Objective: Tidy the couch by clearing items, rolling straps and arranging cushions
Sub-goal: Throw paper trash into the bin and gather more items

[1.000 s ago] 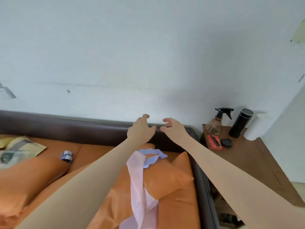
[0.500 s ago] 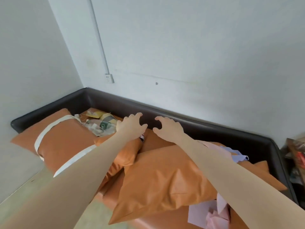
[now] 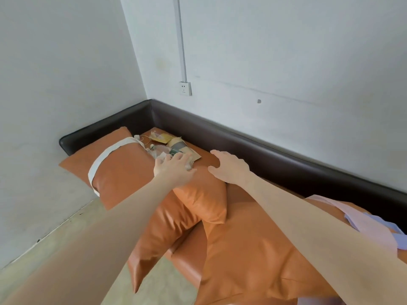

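Note:
Several orange cushions lie on the orange couch with its dark brown backrest (image 3: 253, 146). The far-left cushion (image 3: 119, 168) has a white strap (image 3: 103, 159) looped round it. A small cushion (image 3: 202, 199) sits in the middle, a large one (image 3: 253, 249) lies nearer. A heap of packets and wrappers (image 3: 169, 146) lies in the far corner. My left hand (image 3: 174, 168) reaches with spread fingers over the near edge of that heap, holding nothing. My right hand (image 3: 229, 168) hovers open beside it above the seat. Pink and lilac cloths (image 3: 370, 225) lie at the right.
Grey walls meet behind the couch corner. A wall socket (image 3: 185, 88) with a white conduit hangs above the backrest. Pale floor (image 3: 50, 243) shows at the left and below the couch's front edge.
My view has swung left from the side table end to the couch's left corner. Both hands moved with it and now sit over the packets and small cushion.

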